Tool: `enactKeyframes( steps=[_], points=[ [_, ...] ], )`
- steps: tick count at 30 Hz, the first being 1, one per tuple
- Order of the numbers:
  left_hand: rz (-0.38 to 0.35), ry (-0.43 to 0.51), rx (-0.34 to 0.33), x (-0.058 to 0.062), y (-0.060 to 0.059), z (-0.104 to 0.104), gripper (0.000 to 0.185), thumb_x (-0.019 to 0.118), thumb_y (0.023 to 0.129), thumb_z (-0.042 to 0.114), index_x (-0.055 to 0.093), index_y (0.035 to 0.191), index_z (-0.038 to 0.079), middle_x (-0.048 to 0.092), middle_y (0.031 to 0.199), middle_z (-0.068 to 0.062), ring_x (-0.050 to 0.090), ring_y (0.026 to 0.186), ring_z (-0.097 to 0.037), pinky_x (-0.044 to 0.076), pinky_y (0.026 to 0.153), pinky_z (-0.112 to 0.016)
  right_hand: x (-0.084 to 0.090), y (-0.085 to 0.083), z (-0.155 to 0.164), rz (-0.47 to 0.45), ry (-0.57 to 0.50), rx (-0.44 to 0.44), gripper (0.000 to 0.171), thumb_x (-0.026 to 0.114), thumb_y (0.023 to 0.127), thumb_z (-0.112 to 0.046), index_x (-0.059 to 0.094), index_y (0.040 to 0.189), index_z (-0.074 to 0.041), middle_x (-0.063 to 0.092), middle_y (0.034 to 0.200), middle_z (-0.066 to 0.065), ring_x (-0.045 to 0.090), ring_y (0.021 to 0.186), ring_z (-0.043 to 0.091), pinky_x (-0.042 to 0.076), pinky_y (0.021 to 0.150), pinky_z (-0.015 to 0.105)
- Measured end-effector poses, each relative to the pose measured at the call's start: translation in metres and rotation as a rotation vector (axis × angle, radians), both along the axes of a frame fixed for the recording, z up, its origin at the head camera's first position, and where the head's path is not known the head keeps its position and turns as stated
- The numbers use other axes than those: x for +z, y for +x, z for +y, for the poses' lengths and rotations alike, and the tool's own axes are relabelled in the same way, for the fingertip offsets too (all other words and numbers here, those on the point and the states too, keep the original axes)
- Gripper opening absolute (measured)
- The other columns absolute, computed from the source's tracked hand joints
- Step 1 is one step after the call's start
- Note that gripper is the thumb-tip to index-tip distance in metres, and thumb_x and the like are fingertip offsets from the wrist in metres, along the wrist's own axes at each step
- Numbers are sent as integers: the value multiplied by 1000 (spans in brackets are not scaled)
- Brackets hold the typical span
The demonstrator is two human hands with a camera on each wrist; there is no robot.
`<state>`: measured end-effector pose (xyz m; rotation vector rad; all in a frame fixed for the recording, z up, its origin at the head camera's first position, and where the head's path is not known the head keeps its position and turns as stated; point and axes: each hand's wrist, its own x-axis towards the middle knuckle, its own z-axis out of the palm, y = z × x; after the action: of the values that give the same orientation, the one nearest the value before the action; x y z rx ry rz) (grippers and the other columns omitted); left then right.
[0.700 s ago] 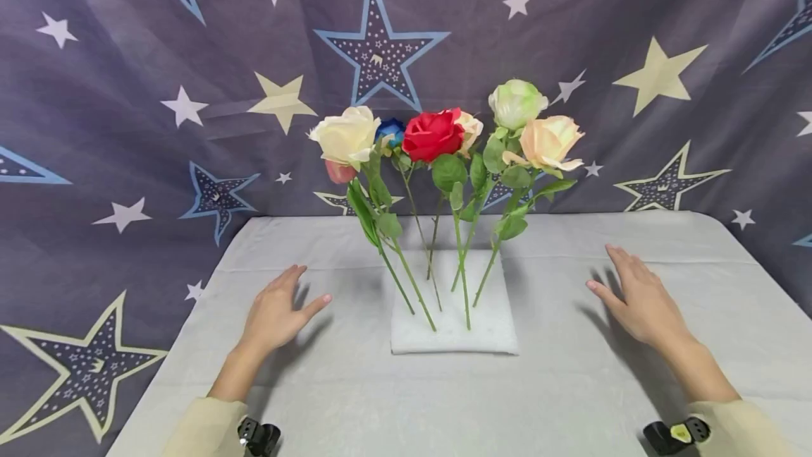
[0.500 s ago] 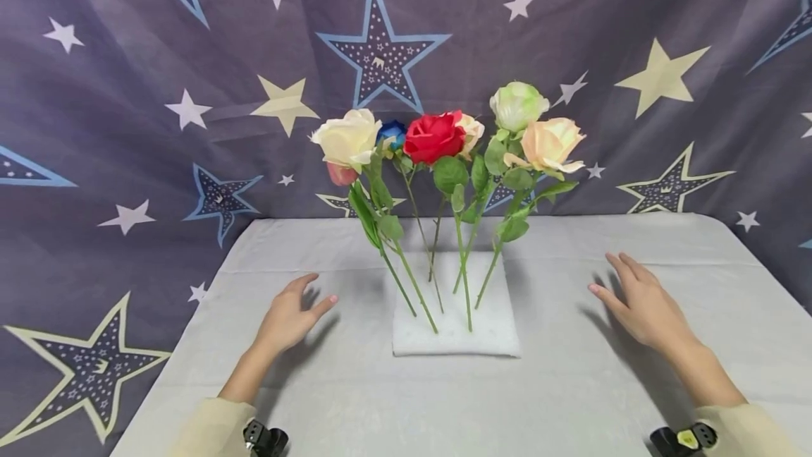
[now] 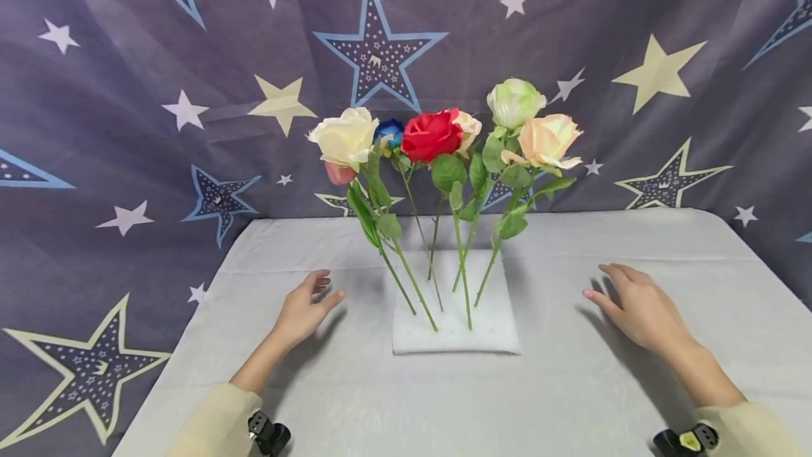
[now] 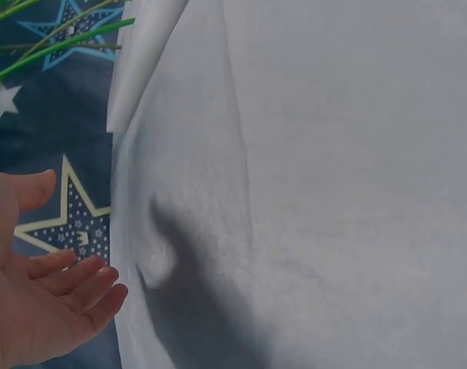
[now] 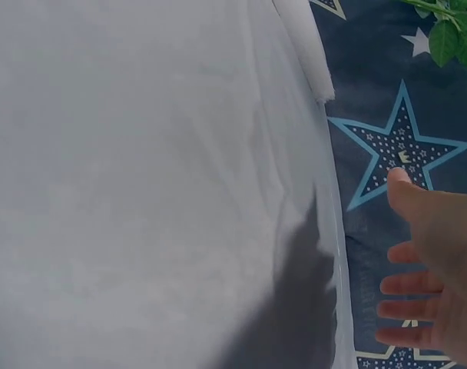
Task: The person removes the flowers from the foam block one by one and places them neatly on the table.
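A white foam block (image 3: 455,330) lies at the middle of the worktop (image 3: 558,386), with artificial roses (image 3: 438,136) standing in it on green stems. On either side, well apart from the block, the hands hover just above the cloth. The left hand (image 3: 306,310) has relaxed, slightly curled fingers and holds nothing. The right hand (image 3: 637,309) is spread flat, also holding nothing. A star-printed curtain (image 3: 190,55) hangs behind.

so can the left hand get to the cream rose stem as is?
Probably yes. The left hand is open and holds nothing, and only bare tablecloth lies between it and the cream rose stem.
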<state>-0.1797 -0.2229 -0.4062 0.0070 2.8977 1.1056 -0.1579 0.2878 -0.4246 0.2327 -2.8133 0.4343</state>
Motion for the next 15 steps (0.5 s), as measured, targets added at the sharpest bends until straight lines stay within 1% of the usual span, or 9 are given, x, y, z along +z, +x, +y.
enactKeyframes(
  steps=[4, 9, 15],
  points=[
    [-26, 64, 19, -1, -3, 5, 60, 59, 95, 29, 38, 142, -1, 55, 136, -25, 53, 127, -40, 45, 107, -52, 1, -1, -5, 10, 15, 30, 59, 62, 92, -38, 54, 127, 8, 56, 124, 33, 52, 113, 52, 43, 94, 63],
    [-47, 108, 23, -4, -7, 10, 57, 58, 95, 29, 41, 141, 0, 56, 136, -22, 55, 125, -37, 48, 104, -49, 5, -4, -13, -5, 18, 66, 54, 64, 91, -35, 55, 127, 4, 58, 125, 31, 53, 113, 50, 45, 94, 62],
    [-11, 139, 24, -9, -8, 16, 46, 59, 93, 22, 51, 133, 0, 63, 127, -20, 62, 117, -35, 54, 96, -43, 7, -6, -22, -4, 9, 118, 51, 67, 90, -31, 56, 125, 5, 60, 123, 30, 55, 112, 49, 46, 95, 61]
  ],
)
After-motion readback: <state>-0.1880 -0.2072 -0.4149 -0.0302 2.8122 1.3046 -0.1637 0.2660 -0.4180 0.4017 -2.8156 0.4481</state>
